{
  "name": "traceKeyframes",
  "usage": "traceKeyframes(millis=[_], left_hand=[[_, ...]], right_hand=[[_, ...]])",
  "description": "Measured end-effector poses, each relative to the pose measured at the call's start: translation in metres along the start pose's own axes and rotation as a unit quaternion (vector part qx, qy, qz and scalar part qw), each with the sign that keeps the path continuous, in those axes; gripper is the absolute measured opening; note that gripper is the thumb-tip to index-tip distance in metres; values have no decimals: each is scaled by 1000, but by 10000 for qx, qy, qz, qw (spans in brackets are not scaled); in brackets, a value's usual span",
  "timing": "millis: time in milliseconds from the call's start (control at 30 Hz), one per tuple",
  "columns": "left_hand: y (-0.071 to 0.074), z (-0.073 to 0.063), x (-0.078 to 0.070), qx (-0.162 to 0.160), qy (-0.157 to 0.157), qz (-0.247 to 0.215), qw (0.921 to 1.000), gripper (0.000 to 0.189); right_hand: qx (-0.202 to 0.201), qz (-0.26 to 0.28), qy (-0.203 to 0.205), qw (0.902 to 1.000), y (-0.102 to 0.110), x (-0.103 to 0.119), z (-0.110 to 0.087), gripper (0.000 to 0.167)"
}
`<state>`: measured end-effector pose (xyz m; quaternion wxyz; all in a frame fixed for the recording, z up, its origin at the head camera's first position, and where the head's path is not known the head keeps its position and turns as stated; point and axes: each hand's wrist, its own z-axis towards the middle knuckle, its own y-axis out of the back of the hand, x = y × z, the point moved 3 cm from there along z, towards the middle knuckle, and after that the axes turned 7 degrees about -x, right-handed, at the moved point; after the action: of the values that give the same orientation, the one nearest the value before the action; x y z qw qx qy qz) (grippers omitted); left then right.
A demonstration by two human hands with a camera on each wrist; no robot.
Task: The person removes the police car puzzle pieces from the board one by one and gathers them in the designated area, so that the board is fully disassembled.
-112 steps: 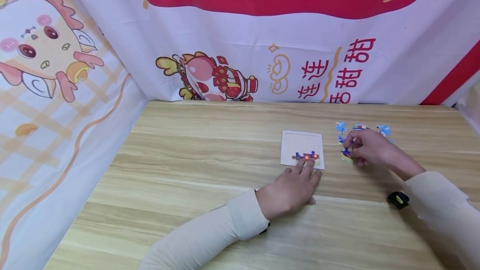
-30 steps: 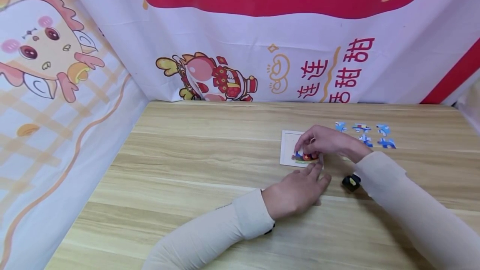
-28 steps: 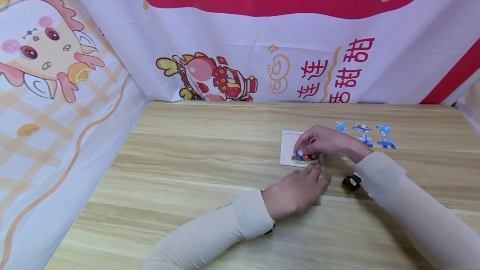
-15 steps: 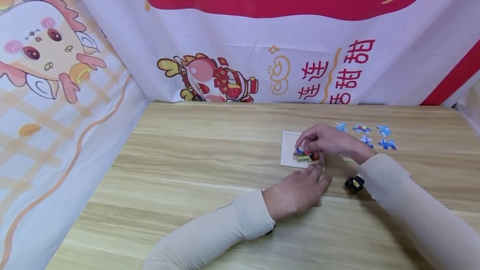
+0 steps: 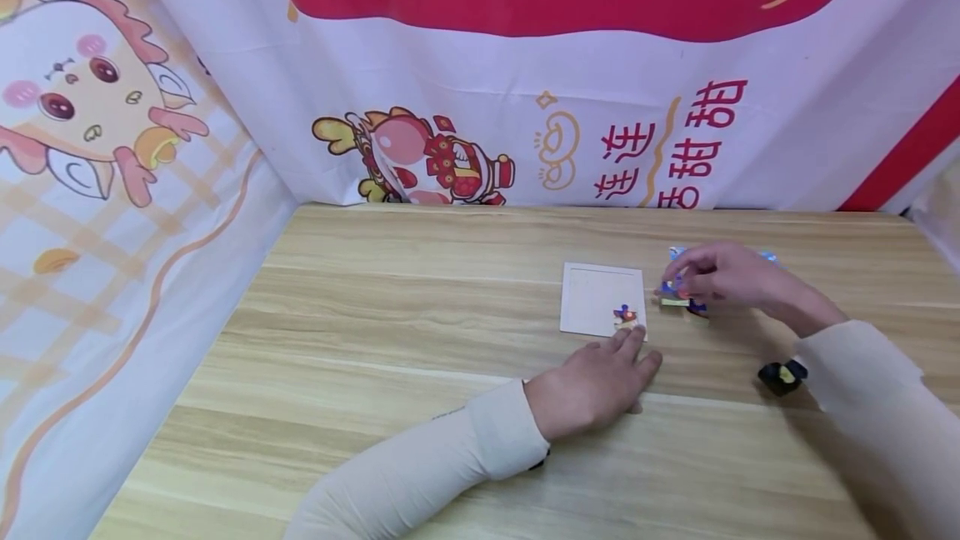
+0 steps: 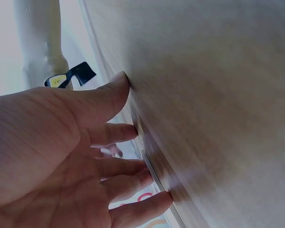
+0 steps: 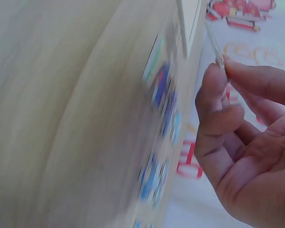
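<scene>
The square white puzzle tray (image 5: 564,298) lies on the table with one jigsaw piece (image 5: 626,315) in its near right corner. My left hand (image 5: 596,386) rests at that corner, fingers fairly straight, fingertips touching the tray's edge (image 6: 154,173). To the right of the tray, my right hand (image 5: 738,277) holds a blue and yellow-green jigsaw piece (image 5: 674,302) above the table. The right wrist view shows its thin edge (image 7: 216,47) pinched between thumb and finger. Loose jigsaw pieces (image 7: 149,180) lie below that hand, blurred; in the head view the hand hides most of them.
A wooden table (image 5: 375,298) carries everything. Behind it hangs a printed white and red cloth (image 5: 480,65), and another printed cloth (image 5: 150,273) covers the left side. Black wrist straps (image 5: 782,376) show at the sleeves.
My right hand has lifted a piece out of the tray and carried it right, towards the loose pieces. Only the corner piece shows in the tray now. My left hand has stayed in place.
</scene>
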<state>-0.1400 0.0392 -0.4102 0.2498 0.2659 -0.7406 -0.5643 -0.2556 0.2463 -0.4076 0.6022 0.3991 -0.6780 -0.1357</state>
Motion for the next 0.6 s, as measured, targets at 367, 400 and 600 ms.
traceKeyframes(millis=[367,400,600], left_hand=[[0,0,0,128,66,-79,9999,67],[0,0,0,144,65,-82,9998,67],[-1,1,0,157,31,-121,9998,66]], right_hand=[[-75,467,-713,9963,25,-48,-25,34],[-72,436,-752,9962,26,-51,-26,34],[41,377,-910,9951,28,-62,-32,35]])
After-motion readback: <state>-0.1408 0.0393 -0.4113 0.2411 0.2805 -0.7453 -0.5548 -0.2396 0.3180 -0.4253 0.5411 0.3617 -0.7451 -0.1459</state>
